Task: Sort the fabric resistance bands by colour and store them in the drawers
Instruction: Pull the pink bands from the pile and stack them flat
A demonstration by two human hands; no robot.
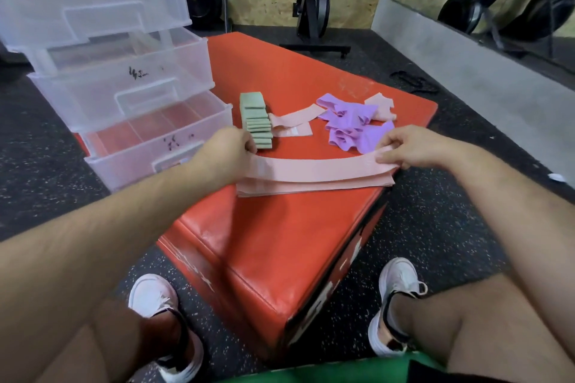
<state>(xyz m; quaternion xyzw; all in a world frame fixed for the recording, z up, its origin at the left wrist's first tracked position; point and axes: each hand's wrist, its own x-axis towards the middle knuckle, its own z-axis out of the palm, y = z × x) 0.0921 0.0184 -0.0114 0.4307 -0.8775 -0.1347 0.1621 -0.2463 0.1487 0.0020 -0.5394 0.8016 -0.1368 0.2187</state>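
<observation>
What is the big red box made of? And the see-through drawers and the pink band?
The red box looks like padding covered in smooth vinyl or leatherette: it shines softly and creases at the edges. The drawers seem to be clear hard plastic, since you can see through their walls. The pink band looks like matte woven fabric, sagging softly.

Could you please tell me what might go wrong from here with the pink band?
1. The pink stack reaches the red box's edge; laying the pink band on it could push some off.
2. The left hand is close to the folded green bands and may knock them.
3. A loose pink band lies behind the purple bands, easily missed.
</observation>
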